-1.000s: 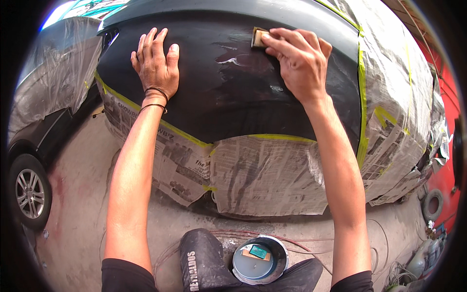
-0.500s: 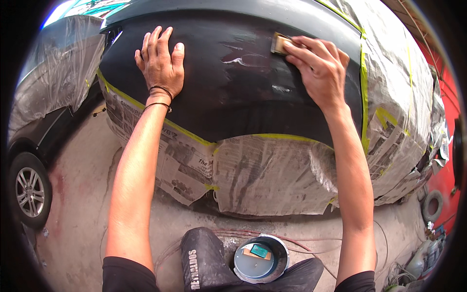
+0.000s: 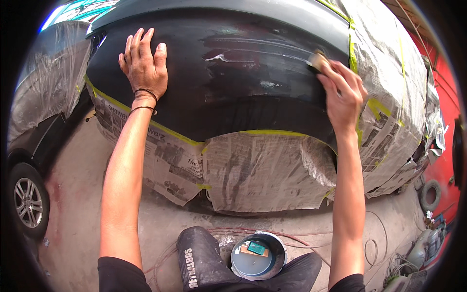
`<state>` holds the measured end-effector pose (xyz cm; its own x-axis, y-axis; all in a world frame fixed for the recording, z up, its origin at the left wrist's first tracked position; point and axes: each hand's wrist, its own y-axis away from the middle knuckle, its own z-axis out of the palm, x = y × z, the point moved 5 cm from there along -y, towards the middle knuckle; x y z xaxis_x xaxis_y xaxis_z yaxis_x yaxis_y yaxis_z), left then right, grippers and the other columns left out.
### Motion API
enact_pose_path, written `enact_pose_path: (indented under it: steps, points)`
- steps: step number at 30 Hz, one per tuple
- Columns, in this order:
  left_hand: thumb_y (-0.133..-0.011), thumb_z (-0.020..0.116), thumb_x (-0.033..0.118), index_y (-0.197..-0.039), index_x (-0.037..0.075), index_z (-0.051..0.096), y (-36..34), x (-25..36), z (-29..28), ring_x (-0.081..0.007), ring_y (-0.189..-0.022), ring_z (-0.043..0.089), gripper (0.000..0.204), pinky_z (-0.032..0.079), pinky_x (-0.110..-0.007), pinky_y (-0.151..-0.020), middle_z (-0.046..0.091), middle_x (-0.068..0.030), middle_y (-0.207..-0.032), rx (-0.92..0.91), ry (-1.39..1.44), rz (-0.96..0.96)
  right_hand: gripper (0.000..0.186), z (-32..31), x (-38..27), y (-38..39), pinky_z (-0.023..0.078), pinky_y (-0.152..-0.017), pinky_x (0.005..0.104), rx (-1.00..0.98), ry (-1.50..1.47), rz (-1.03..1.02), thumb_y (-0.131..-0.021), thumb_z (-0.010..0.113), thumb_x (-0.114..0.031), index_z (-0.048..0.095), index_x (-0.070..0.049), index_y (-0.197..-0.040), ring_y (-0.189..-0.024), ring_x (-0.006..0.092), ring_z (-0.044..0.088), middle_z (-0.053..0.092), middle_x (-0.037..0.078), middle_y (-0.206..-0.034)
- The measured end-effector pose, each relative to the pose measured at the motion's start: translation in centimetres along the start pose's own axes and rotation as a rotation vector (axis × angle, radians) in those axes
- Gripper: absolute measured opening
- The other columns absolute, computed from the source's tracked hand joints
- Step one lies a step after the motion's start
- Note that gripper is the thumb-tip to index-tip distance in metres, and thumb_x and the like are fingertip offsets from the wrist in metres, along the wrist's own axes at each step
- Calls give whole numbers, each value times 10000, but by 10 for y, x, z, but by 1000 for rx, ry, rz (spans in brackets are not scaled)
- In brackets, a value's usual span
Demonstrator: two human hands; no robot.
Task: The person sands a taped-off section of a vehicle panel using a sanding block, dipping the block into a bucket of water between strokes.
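Note:
My left hand (image 3: 145,63) lies on the dark matte body panel (image 3: 253,109) of a car, fingers extended, with two dark bands at the wrist. On the right side of the panel, my right hand (image 3: 343,97) grips a small tan and dark block (image 3: 319,59) against the surface, blurred by motion. Wet streaks and a pale irregular mark (image 3: 218,57) show between my hands. Yellow masking tape (image 3: 270,132) borders the panel, with newspaper sheets (image 3: 258,175) covering the parts below and to the right.
Between my knees is a bucket (image 3: 276,265) of grayish water holding a teal pad (image 3: 256,247) and a tan piece. Another dark car (image 3: 68,63) under plastic stands at left. At right are a red wall (image 3: 446,97), a loose tyre (image 3: 429,199) and clutter. Hoses (image 3: 301,241) cross the floor.
My right hand has swept right and downward with the block, and longer streaks now show behind it. My left hand keeps its place on the panel, shifted slightly left in view.

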<state>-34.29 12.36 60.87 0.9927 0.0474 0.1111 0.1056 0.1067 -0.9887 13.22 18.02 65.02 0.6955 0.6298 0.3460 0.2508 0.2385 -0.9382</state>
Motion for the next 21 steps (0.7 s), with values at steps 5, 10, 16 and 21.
enact_pose_path:
  steps: [5,10,16,21]
  points:
    - [-1173,547,488,-1641,247,604,2,13,8,-339,-1683,394,529,193,-653,-1362,534,-58,-1746,-4,4,14,248,27,-59,-2,550,-988,450,82,99,242,-880,936,-208,908,-252,-1123,-1126,257,760,835,18,-1187]
    - [-1173,553,460,-1640,235,618,2,-1,5,-333,-1668,431,523,225,-602,-1359,555,-58,-1744,0,-27,14,372,97,-164,-30,483,-1022,466,59,156,223,-913,910,-231,839,-274,-1275,-1178,262,695,752,-11,-1266]
    - [-1162,571,456,-1624,216,630,-1,5,3,-342,-1659,445,524,244,-604,-1352,577,-77,-1724,15,-9,31,418,29,-89,15,485,-944,484,105,199,394,-926,893,-247,822,-267,-1337,-1104,254,687,727,20,-1242]
    - [-1162,552,498,-1623,222,626,1,7,10,-343,-1671,422,542,222,-623,-1360,556,-75,-1738,-3,19,21,488,74,-175,12,491,-933,475,85,64,398,-878,932,-195,823,-222,-1353,-1127,286,668,683,71,-1325]
